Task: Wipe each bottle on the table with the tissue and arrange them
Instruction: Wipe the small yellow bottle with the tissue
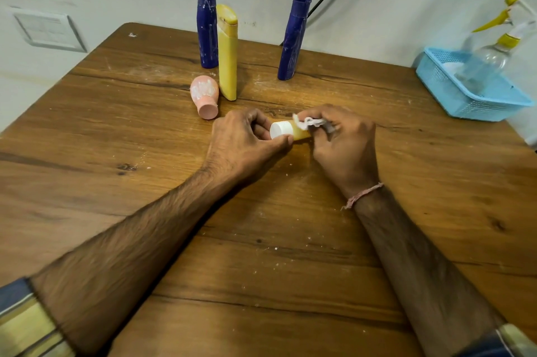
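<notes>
I am looking down at the wooden worktop [87, 182]; both hands are meeting over its middle around a small amber bottle [300, 133] with a white cap [280, 130], which is lying on its side with the cap pointing toward me. My left hand [247, 144] is closing on the cap end, thumb beneath and fingers above; my right hand [345, 147] is pinching a crumpled white tissue [308, 123] against the bottle's upper side, its fingers curled tight around the wad. Most of the bottle's body is hiding behind the right hand. Beyond the hands, a pink bottle [205, 96] is lying tipped over with white smears across it, just beside a tall yellow bottle [228, 51] standing upright; a dark blue bottle [207, 25] is standing right behind that one, streaked with white, and a second dark blue bottle [293, 37] is standing well apart to the right. White specks are dotting the wood around them.
</notes>
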Tool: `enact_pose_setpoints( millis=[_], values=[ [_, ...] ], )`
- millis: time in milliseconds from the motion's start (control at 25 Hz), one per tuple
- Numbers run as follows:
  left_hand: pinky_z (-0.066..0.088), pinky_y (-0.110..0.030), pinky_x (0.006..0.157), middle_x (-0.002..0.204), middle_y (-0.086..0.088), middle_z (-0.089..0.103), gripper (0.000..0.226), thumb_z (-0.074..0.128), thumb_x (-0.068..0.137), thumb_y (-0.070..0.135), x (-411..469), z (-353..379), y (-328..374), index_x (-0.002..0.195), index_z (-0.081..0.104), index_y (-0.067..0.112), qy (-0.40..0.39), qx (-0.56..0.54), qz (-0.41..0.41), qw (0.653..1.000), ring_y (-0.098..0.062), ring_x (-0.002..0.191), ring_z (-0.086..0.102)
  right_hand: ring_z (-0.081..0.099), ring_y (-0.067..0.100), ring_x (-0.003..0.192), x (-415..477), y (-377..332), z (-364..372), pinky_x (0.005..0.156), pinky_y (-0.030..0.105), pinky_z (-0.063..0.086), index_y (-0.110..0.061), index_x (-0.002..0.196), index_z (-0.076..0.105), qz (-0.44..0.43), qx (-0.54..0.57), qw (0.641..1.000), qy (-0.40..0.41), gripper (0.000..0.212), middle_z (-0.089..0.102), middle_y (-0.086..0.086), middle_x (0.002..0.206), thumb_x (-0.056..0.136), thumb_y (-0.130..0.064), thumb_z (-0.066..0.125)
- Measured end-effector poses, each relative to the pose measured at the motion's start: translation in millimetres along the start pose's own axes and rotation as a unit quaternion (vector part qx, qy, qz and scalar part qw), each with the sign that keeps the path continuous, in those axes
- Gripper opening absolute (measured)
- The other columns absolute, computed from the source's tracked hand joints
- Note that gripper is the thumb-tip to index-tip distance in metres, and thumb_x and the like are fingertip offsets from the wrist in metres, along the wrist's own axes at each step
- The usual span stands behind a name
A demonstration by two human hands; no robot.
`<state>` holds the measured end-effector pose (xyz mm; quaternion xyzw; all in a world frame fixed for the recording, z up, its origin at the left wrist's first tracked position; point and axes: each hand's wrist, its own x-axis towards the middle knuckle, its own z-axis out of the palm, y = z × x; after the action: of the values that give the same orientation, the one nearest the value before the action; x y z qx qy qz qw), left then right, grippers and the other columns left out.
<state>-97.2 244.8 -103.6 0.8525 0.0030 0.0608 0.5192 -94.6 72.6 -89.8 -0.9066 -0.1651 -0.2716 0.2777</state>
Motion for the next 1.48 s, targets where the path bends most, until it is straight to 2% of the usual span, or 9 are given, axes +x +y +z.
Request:
enact_pose_setpoints(
  millis=[120,320,480,680,880,1080,1240,1360,1480],
  values=[
    [0.062,-0.027,0.068,0.089,0.009,0.071,0.037,0.09,0.072,0.033,-0.6,-1.4,0.8,0.099,0.067,0.025,-0.002,-0.005,0.023,1.0,-0.005,0.077,0.068,0.065,0.009,0.1,5.6,24.1,-10.9,0.086,0.008,0.046,-0.019,0.107,0.072,0.176,-0.041,0.983,0.002,0.029,0.072,-0.005,0.107,0.088,0.0,0.061],
    [0.063,-0.032,0.067,0.091,0.009,0.068,0.036,0.089,0.072,0.014,-3.3,-1.6,-0.1,0.097,0.064,0.022,0.001,-0.011,0.062,0.998,-0.01,0.078,0.068,0.066,0.006,0.097,-4.3,-2.1,2.1,0.088,0.014,0.051,-0.012,0.103,0.074,-0.028,0.034,0.999,0.013,0.029,0.073,-0.001,0.103,0.083,0.004,0.062],
    [0.062,-0.032,0.071,0.094,0.009,0.066,0.036,0.088,0.072,0.013,-2.1,-0.5,0.2,0.098,0.064,0.02,-0.002,0.018,0.09,0.996,-0.009,0.083,0.065,0.063,0.006,0.098,11.3,12.5,-4.1,0.09,0.025,0.054,-0.014,0.105,0.074,0.102,-0.011,0.992,0.078,0.029,0.073,0.0,0.108,0.087,0.004,0.061],
    [0.06,-0.03,0.064,0.086,0.005,0.068,0.032,0.089,0.073,0.017,-1.6,0.3,-3.7,0.092,0.064,0.018,0.011,-0.014,0.094,0.995,-0.013,0.077,0.068,0.064,0.015,0.097,-6.5,-11.5,8.5,0.083,0.021,0.053,-0.011,0.102,0.075,-0.096,0.031,0.995,0.0,0.032,0.074,0.002,0.101,0.079,0.008,0.063],
    [0.059,-0.02,0.063,0.088,0.009,0.067,0.036,0.091,0.069,0.02,-1.4,0.4,-3.4,0.094,0.065,0.022,0.01,-0.007,0.076,0.997,-0.006,0.078,0.065,0.064,0.014,0.106,5.7,16.4,-7.7,0.094,0.028,0.053,-0.015,0.108,0.073,0.091,-0.008,0.995,0.028,0.033,0.072,0.003,0.112,0.086,0.005,0.059],
    [0.053,-0.017,0.055,0.081,0.009,0.066,0.037,0.086,0.075,0.037,-3.8,-0.2,-0.1,0.101,0.063,0.025,0.013,0.0,0.061,0.998,-0.002,0.071,0.064,0.067,0.008,0.097,-11.1,-14.3,6.3,0.084,0.019,0.054,-0.011,0.102,0.074,-0.092,0.078,0.992,0.035,0.025,0.074,0.002,0.102,0.084,0.002,0.065],
    [0.057,-0.025,0.061,0.088,-0.001,0.075,0.025,0.078,0.084,0.037,0.1,-3.6,6.3,0.099,0.067,0.021,-0.021,-0.073,-0.055,0.996,-0.008,0.072,0.069,0.068,0.008,0.099,5.9,22.5,-12.2,0.081,0.032,0.06,-0.015,0.102,0.072,0.195,0.212,0.939,0.187,0.021,0.073,-0.002,0.103,0.083,-0.005,0.073],
    [0.057,-0.023,0.057,0.101,-0.016,0.078,0.039,0.075,0.087,0.022,11.4,0.4,20.6,0.118,0.062,0.003,-0.144,-0.486,-0.244,0.827,-0.015,0.067,0.071,0.071,0.024,0.095,13.9,40.1,-20.1,0.083,0.052,0.058,-0.017,0.087,0.072,0.361,0.43,0.782,0.27,0.02,0.074,0.003,0.093,0.081,0.002,0.073],
    [0.062,-0.027,0.065,0.113,-0.022,0.075,0.047,0.076,0.086,0.013,33.7,30.9,32.3,0.126,0.058,-0.005,-0.191,-0.572,-0.274,0.75,-0.022,0.08,0.075,0.072,0.015,0.086,12.6,44.4,-16.0,0.077,0.037,0.058,-0.016,0.084,0.072,0.376,0.438,0.772,0.266,0.018,0.075,-0.002,0.087,0.08,0.001,0.073]
  ],
)
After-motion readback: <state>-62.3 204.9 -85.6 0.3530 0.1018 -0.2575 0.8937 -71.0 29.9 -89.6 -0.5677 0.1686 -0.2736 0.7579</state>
